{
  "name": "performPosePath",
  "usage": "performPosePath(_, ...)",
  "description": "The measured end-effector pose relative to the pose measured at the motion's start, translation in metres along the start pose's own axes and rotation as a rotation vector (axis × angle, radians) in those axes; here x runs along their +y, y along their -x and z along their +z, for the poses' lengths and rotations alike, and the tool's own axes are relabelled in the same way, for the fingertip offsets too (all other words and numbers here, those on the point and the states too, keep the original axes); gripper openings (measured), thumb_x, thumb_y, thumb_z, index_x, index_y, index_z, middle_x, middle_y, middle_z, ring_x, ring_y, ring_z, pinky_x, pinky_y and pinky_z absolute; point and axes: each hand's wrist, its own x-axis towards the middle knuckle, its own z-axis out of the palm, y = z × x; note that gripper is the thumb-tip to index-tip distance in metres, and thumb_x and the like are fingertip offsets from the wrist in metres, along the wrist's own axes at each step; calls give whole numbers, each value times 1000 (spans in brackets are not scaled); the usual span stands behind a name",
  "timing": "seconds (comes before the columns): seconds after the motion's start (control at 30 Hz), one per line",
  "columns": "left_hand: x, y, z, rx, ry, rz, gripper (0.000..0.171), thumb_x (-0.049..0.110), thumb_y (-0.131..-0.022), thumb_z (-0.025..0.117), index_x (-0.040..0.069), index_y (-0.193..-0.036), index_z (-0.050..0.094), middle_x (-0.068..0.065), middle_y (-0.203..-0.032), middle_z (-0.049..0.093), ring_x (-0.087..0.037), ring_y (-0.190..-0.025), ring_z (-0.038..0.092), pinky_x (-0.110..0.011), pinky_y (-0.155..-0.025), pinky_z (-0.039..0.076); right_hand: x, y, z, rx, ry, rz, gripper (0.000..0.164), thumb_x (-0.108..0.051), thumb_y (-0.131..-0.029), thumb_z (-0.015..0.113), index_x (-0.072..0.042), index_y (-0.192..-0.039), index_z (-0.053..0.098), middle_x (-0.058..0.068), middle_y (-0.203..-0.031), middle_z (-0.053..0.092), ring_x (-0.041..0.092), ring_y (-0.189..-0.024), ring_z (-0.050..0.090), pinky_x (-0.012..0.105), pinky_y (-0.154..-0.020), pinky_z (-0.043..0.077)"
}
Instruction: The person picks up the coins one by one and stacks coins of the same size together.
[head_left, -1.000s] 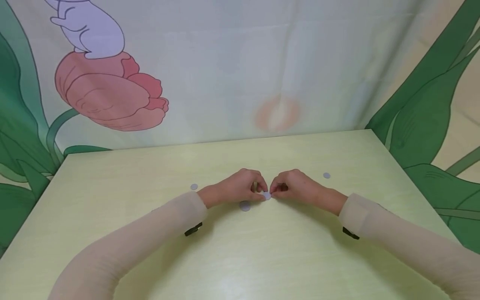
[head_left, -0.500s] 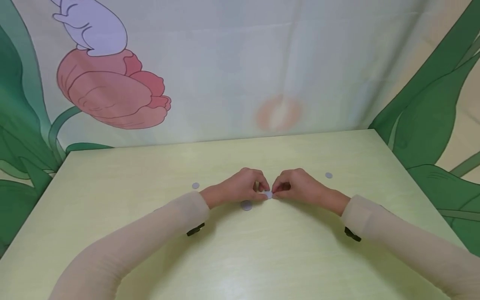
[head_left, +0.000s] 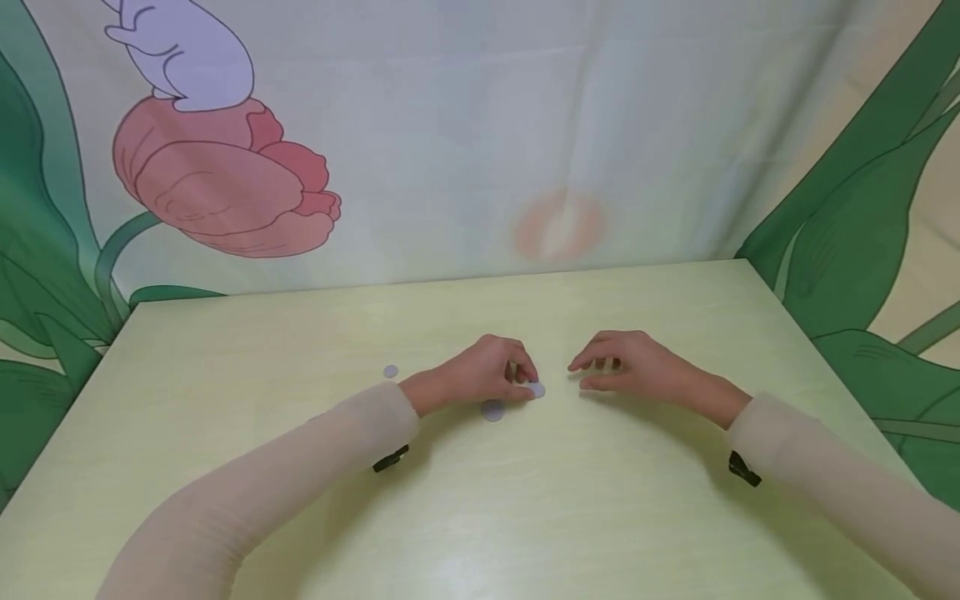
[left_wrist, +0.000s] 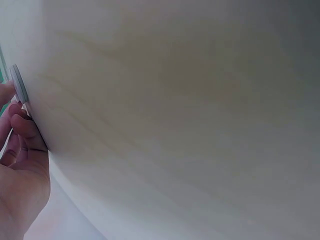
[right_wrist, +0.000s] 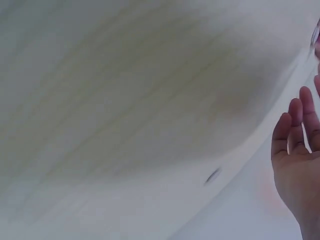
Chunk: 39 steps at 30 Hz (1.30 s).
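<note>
My left hand [head_left: 487, 369] pinches a small pale grey disc [head_left: 537, 389] between thumb and fingers, low over the table. In the left wrist view this disc [left_wrist: 20, 84] shows nearly edge-on, with a line along its edge. A larger grey disc [head_left: 492, 410] lies just below the left hand, and a small disc [head_left: 391, 371] lies behind the left wrist. To the right, my right hand [head_left: 630, 367] hovers with spread, slightly bent fingers holding nothing. Another disc [right_wrist: 212, 176] on the table appears in the right wrist view; in the head view the right hand hides it.
The pale yellow-green table [head_left: 450, 508] reaches back to a fabric backdrop [head_left: 450, 150] printed with a flower and leaves. Dark wrist camera mounts [head_left: 744, 468] hang beneath both sleeves.
My right hand has let go of the small disc, spread its fingers and moved right, covering the right-hand disc in the head view. The left hand keeps its place and its pinch.
</note>
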Motion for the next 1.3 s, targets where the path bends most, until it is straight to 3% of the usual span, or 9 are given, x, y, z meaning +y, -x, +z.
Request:
performPosePath(0.17, 0, 1, 1, 0, 20, -4, 13, 15, -87, 81, 9, -98, 78, 0, -90, 65, -11, -76, 59, -21, -71, 49, 25, 22, -19, 61, 37, 37, 33, -27, -87, 82, -21, -119, 76, -3, -115, 69, 20, -104, 61, 44, -86, 50)
performPosePath(0.4, -3, 1, 0, -2, 42, 7, 12, 15, -88, 81, 9, -98, 78, -1, -89, 65, -11, -76, 58, -21, -71, 49, 51, 49, -41, 107, 99, 91, 40, -29, -86, 83, -18, -123, 75, 4, -121, 66, 26, -114, 57, 49, -92, 46)
performPosePath(0.8, -2, 1, -1, -14, 34, 5, 13, 15, -87, 81, 9, -98, 78, 0, -88, 64, -11, -77, 58, -21, -71, 48, 85, 56, -56, 75, 3, 296, 52, -38, -82, 85, -19, -130, 72, 10, -134, 61, 30, -124, 54, 50, -98, 45)
performPosePath(1.0, -3, 0, -1, -18, 23, 7, 14, 16, -88, 81, 9, -98, 78, 0, -89, 65, -11, -77, 57, -21, -71, 48, 99, 51, -52, 86, -23, 300, 41, -37, -84, 84, -19, -120, 77, 8, -128, 60, 27, -118, 54, 46, -96, 45)
performPosePath(1.3, -2, 1, -2, -16, 33, 5, 13, 17, -88, 81, 9, -98, 78, -2, -90, 66, -11, -77, 57, -21, -71, 48, 102, 47, -48, 97, -25, 268, 22, -31, -85, 84, -20, -104, 81, 3, -117, 59, 21, -107, 52, 38, -90, 45)
